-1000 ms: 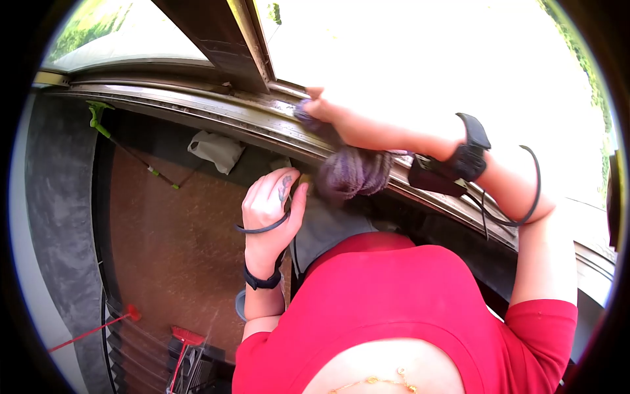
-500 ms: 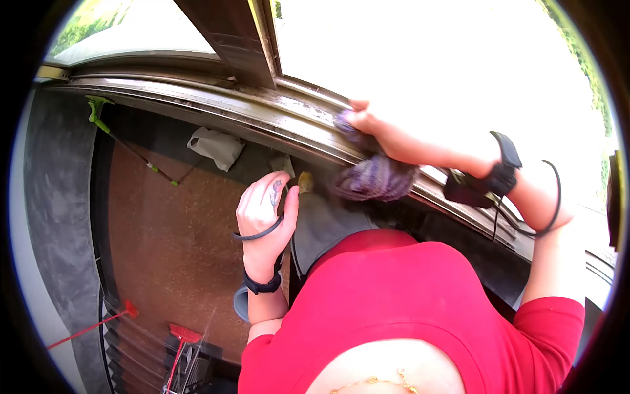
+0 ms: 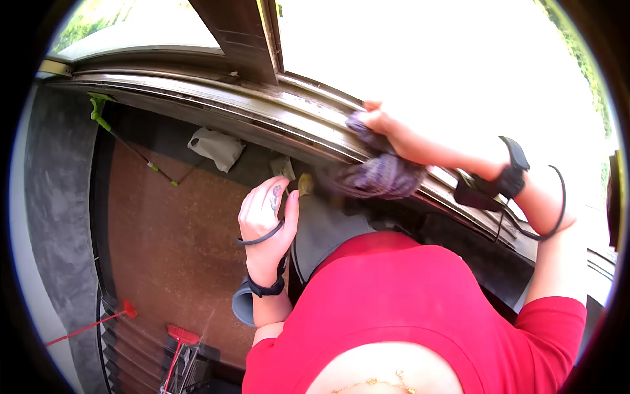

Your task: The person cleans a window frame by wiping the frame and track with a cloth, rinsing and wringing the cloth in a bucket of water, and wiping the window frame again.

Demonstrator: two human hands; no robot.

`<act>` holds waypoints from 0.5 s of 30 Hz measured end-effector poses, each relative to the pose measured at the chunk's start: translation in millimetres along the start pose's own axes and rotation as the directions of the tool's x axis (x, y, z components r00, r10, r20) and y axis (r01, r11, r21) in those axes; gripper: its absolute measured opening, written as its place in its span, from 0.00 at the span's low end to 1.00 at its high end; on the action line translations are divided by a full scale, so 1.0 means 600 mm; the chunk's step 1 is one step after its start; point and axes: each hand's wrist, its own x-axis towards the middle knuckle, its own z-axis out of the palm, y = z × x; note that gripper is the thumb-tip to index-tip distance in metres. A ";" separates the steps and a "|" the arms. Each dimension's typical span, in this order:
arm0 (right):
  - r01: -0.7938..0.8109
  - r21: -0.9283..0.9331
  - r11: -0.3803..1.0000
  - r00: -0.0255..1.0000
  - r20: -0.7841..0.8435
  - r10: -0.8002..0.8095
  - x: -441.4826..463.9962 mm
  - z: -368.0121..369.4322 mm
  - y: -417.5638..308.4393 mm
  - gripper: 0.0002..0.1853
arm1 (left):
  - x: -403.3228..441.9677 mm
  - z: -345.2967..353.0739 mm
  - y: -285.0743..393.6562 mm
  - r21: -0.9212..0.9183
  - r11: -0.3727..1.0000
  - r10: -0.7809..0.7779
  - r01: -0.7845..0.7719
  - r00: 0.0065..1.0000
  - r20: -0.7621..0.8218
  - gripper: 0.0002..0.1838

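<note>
A bunched purple-and-grey striped cloth (image 3: 380, 177) is gripped in my right hand (image 3: 397, 134). Part of it presses on the metal window track (image 3: 308, 111), and the rest hangs over the inner edge, its lower end blurred. A dark device on a cord is strapped at my right wrist. My left hand (image 3: 266, 220) is held up in front of my body, fingers extended and thumb apart, with nothing in it. A dark loop crosses its palm side, and a black band circles the wrist.
An upright window frame post (image 3: 246, 39) rises from the track. Below, on the brown floor (image 3: 177, 243), are a green-headed pole (image 3: 131, 141), a white bag (image 3: 216, 148), a grey-blue bucket (image 3: 243, 304) and a red broom (image 3: 182, 335). Another red-headed tool (image 3: 128, 310) leans at the left.
My right hand and the cloth have shifted slightly right along the track. My left hand stays nearly in place, still empty. The view has moved a little.
</note>
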 end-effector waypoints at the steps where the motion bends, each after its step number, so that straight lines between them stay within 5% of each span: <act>1: -0.015 0.001 1.000 1.000 -0.009 0.015 -0.023 -0.005 -0.001 0.17 | -0.004 -0.003 0.001 0.001 1.000 -0.025 0.025 1.000 0.010 0.08; 9: 0.319 -0.078 0.944 0.900 -0.285 -0.328 0.137 0.066 -0.009 0.15 | -0.012 -0.008 -0.008 0.041 0.999 -0.030 0.029 0.999 0.013 0.08; 12: 0.243 -0.086 0.966 0.938 -0.232 -0.257 0.103 0.011 -0.044 0.16 | -0.006 -0.008 -0.005 0.042 0.999 -0.029 0.029 0.999 0.015 0.08; 14: -0.084 -0.073 0.994 0.995 0.048 0.087 0.031 -0.027 -0.063 0.10 | -0.002 -0.007 -0.005 0.038 0.999 -0.023 0.023 1.000 0.004 0.08; 15: -0.097 -0.033 0.995 0.995 0.034 0.098 0.007 -0.019 -0.038 0.10 | -0.003 -0.007 -0.007 0.027 1.000 -0.010 0.010 1.000 0.004 0.08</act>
